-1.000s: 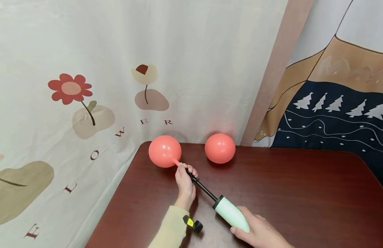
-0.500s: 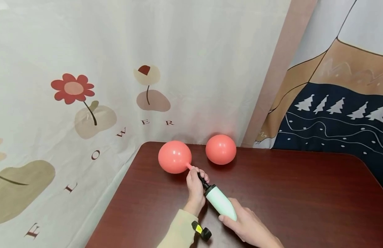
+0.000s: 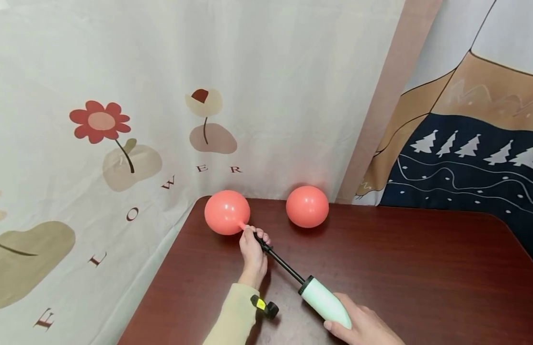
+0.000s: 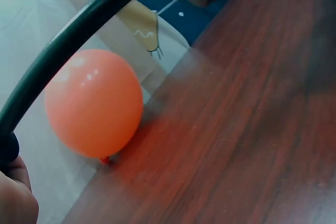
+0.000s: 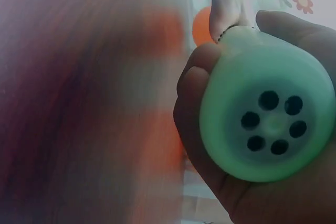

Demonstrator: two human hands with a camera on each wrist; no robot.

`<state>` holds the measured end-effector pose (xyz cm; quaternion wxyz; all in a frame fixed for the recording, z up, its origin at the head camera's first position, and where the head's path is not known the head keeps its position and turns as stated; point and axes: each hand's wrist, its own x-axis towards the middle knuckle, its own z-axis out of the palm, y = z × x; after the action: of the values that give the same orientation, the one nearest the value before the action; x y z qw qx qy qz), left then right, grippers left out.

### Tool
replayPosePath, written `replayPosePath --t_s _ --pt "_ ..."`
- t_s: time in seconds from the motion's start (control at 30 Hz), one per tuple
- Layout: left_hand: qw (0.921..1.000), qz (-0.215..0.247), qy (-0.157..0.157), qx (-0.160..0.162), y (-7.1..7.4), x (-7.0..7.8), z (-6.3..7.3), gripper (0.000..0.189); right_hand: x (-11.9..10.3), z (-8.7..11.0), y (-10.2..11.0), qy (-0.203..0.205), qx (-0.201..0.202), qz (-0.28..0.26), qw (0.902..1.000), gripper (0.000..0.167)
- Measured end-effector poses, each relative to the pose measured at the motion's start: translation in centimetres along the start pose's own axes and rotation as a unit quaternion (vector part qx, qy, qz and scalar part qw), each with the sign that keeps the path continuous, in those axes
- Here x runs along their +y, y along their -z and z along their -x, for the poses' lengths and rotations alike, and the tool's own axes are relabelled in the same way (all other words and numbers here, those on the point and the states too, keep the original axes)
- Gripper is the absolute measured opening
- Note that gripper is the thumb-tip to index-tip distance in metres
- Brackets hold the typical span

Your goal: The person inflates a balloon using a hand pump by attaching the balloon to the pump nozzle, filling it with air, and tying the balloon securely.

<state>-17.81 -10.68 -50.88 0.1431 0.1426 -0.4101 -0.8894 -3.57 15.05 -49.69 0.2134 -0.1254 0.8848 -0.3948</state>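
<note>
My left hand [image 3: 252,249] grips the black nozzle end of a balloon pump, pinching the neck of an inflated coral-red balloon [image 3: 226,212] there. The balloon sticks out beyond the fingers, to the upper left. The mint-green barrel of the balloon pump [image 3: 326,303] is held in my right hand [image 3: 364,322], its black rod drawn well out between the two hands. In the right wrist view, fingers wrap the pump body, and several round holes show in its end face. A second coral-red balloon [image 3: 307,207], knotted, rests near the back edge of the table, apart from both hands.
The dark red-brown wooden table [image 3: 404,268] reaches back to a pale curtain [image 3: 283,96] printed with flowers and letters. To the right hangs a dark blue cloth [image 3: 460,167] with white trees. A black wrist camera [image 3: 266,307] sits on the left sleeve.
The pump's rod was out, then pushed in half a second ago, and is drawn out again now. Both hands came together, then parted; the held balloon swung right and back left.
</note>
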Motion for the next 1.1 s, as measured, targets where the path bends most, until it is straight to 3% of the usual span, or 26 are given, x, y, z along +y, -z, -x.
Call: replayPosePath --t_s 0.3,0.53,0.63,0.83,1.1 --pt "0.9989 -0.021 0.008 -0.041 -1.2 -1.6 2.5 0.028 -1.2 -1.7 0.1 0.031 0.019 0.008 0.9993 0.063" --pt "0.9957 -0.053 0.018 -0.073 -2.3 -2.6 4.4 0.027 -2.5 -3.2 -0.2 0.066 0.090 0.030 0.9932 0.060" --pt "0.9956 -0.058 0.026 -0.069 -2.3 -2.6 4.5 0.027 -2.8 -3.3 -0.5 0.069 0.098 0.033 0.9923 0.057" --pt "0.9955 -0.057 0.045 -0.061 -1.5 -2.3 4.0 0.026 -2.8 -3.3 -0.9 0.039 0.071 0.010 0.9966 0.060" --pt "0.9971 -0.049 0.026 -0.053 -1.5 -1.9 3.4 0.025 -3.1 -3.2 -1.1 0.025 0.059 0.001 0.9979 0.062"
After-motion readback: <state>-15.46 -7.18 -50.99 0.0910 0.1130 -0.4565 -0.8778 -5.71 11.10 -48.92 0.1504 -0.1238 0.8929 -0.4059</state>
